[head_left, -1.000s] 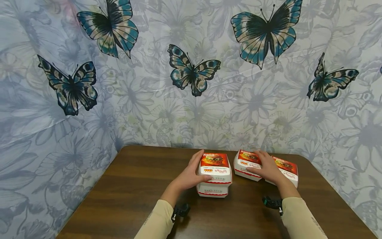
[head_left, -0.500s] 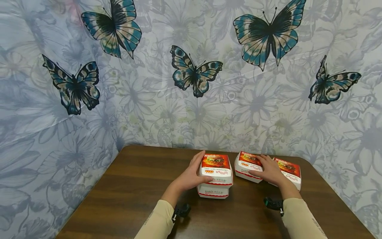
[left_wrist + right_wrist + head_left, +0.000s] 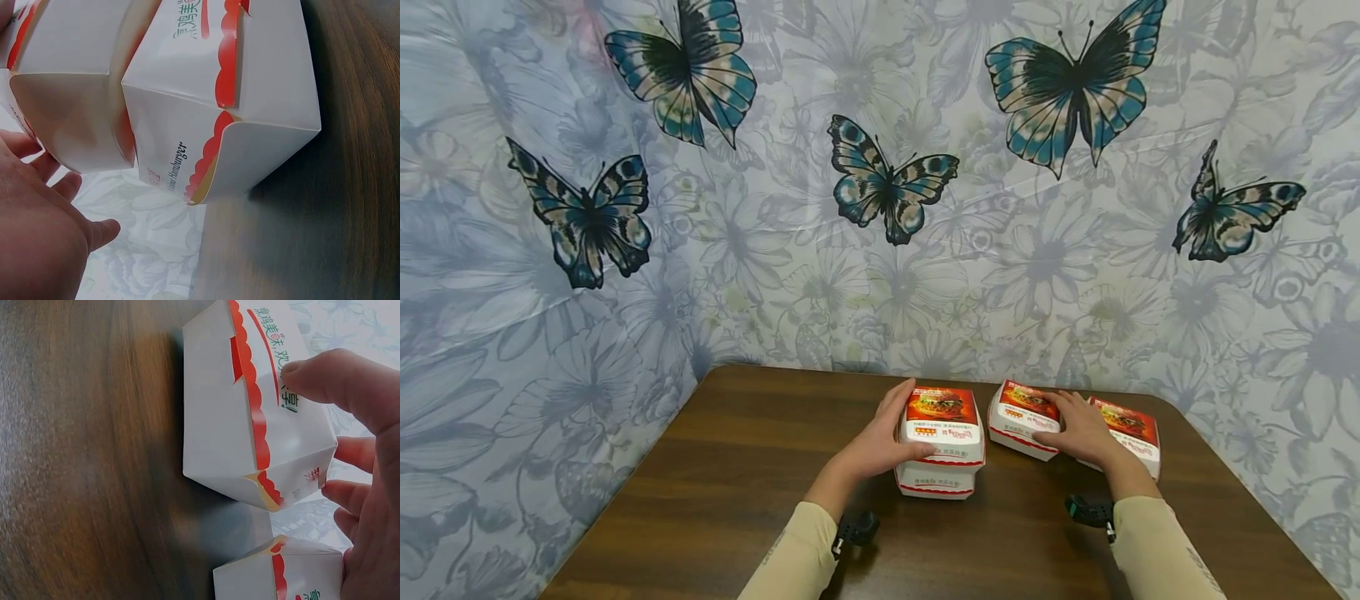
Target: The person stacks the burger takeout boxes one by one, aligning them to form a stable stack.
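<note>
Two white-and-red hamburger boxes are stacked near the table's middle, the upper box point(image 3: 942, 427) on the lower box point(image 3: 934, 482). My left hand point(image 3: 876, 437) grips the upper one, thumb on its front and fingers along its left side. To the right, my right hand point(image 3: 1088, 433) holds the middle hamburger box point(image 3: 1024, 408), its thumb against the front face and its fingers around the right side. Another hamburger box point(image 3: 1129, 429) lies just beyond that hand, partly hidden by it. In the right wrist view a narrow gap separates the held box point(image 3: 215, 406) from its neighbour point(image 3: 281, 575).
The brown wooden table point(image 3: 737, 467) extends to the left and in front of the boxes. A curtain-like backdrop point(image 3: 797, 292) with printed butterflies hangs behind it. Each wrist wears a black device point(image 3: 856, 529).
My right hand has shifted slightly right, and the rightmost box has moved a little right, widening its distance from the middle box. The left hand keeps its hold on the stack.
</note>
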Demonstrator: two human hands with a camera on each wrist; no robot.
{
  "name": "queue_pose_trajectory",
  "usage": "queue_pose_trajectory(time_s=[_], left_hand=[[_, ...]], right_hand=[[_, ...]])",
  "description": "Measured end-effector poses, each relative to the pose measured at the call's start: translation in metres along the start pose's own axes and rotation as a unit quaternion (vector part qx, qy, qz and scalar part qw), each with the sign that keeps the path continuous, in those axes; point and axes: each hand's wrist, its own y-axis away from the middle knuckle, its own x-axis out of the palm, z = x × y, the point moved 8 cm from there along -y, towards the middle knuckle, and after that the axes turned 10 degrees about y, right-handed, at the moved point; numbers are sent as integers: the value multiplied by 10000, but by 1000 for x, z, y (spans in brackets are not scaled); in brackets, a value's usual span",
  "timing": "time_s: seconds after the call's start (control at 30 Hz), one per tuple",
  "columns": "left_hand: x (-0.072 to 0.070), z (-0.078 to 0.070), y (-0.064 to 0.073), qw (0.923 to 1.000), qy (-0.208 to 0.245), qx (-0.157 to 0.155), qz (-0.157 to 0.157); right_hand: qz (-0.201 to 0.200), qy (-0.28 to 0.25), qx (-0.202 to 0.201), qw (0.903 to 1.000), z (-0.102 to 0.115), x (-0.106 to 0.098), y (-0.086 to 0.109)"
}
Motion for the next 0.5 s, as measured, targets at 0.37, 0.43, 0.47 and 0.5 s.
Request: queue_pose_trajectory(time_s=[0.37,0.43,0.47,0.5], left_hand=[[-1,0,-1,10000,0,38,-25],[0,0,0,10000,11,24,-11],[-1,0,0,10000,8,14,-12],[-1,0,0,10000,10,7,-9]], right_hand=[[-300,136,131,9994,-1,-2,1],[-329,49,239,9992,-1,-3,2],[-352,5,280,9990,-1,-3,3],[-371,-45,322,9988,-1,-3,3]])
